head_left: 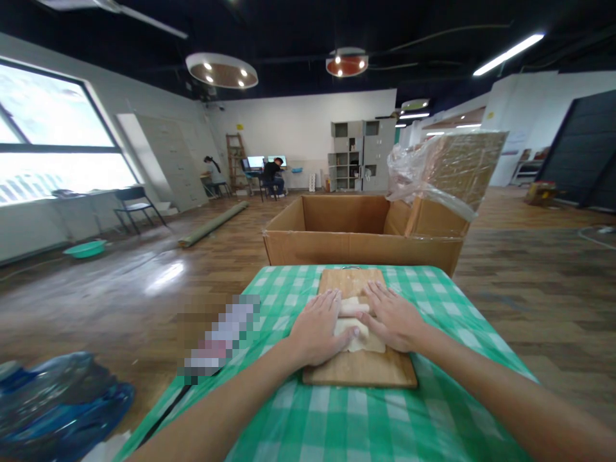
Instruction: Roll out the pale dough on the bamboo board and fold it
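1. Nearest the camera, two bare forearms (245, 398) reached in from the lower corners over the tabletop (423, 285), which wore a green-and-white checked cloth (327, 420).
2. A wooden board (359, 371) lay on the cloth, and on its middle sat the pale dough (351, 337), a flat sheet with a raised, roll-like band towards the far side; whether that band was dough throughout, I could not tell.
3. The left hand (318, 328) lay palm down at the dough's left side, its grip flat and unclenched, fingers stretched forward, thumb over the sheet.
4. The right hand (393, 316) mirrored it at the right side, its grip likewise flat, thumb pointing inward.
5. A pixelated object (219, 343) lay at the tabletop's left edge.
6. Beyond the far edge stood an open cardboard box (315, 248).
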Tool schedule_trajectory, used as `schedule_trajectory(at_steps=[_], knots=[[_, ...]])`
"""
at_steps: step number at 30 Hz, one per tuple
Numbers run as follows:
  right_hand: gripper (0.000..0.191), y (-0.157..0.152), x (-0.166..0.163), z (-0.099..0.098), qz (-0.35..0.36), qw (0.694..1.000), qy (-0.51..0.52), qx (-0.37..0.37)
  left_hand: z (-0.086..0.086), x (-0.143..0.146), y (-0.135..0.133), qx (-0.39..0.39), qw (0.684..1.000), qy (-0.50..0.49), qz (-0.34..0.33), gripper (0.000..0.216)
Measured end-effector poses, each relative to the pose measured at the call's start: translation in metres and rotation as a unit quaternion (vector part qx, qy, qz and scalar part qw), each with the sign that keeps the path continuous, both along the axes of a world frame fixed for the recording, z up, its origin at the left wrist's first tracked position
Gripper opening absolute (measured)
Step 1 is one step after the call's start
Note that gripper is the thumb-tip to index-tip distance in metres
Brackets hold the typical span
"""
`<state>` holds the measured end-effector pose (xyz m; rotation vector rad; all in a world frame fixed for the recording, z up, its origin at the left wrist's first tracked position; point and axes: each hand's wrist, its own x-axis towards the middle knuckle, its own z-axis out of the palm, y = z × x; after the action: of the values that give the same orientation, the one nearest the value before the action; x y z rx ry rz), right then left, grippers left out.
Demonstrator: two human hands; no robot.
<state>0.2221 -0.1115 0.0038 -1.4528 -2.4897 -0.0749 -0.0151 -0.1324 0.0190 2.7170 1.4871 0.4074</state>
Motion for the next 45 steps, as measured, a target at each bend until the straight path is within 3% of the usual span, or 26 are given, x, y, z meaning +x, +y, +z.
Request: schedule_trajectory(at_steps=[3, 7, 12, 16, 25, 31, 39, 42, 45], knots=[[0.075, 0.032, 0.002, -0.002, 0.019, 1.000, -0.015, 0.003, 0.002, 0.003, 0.028, 0.004, 1.000, 0.001, 0.002, 0.078], [0.047, 0.069, 0.008, -0.008, 0.110, 0.991, -0.060, 0.046, 0.001, 0.009, 0.061, -0.003, 0.999, 0.011, 0.032, 0.069], [0.044, 0.099, 0.009, -0.013, 0.111, 0.990, -0.068, 0.056, -0.002, 0.014, 0.089, 0.007, 0.998, 0.008, 0.064, 0.062], [0.045, 0.102, 0.007, -0.010, 0.097, 0.991, -0.088, 0.043, -0.003, 0.015, 0.094, 0.019, 0.997, 0.005, 0.070, 0.066], [0.051, 0.057, 0.001, 0.001, 0.060, 0.995, -0.064, 0.043, -0.002, 0.016, 0.056, 0.038, 0.997, -0.008, 0.074, 0.070], [0.079, 0.018, -0.005, 0.005, -0.031, 0.999, -0.007, 0.009, 0.005, 0.011, 0.018, 0.036, 0.999, -0.005, 0.036, 0.070], [0.088, -0.047, -0.003, 0.003, -0.012, 1.000, 0.016, 0.016, 0.004, 0.004, -0.044, 0.017, 0.999, -0.001, 0.027, 0.080], [0.088, -0.061, 0.000, 0.000, -0.003, 1.000, 0.025, 0.013, 0.007, -0.001, -0.050, 0.010, 1.000, -0.008, 0.018, 0.074], [0.090, -0.064, 0.003, 0.000, 0.010, 1.000, 0.025, 0.002, 0.009, -0.005, -0.035, 0.003, 0.999, 0.000, 0.033, 0.059]])
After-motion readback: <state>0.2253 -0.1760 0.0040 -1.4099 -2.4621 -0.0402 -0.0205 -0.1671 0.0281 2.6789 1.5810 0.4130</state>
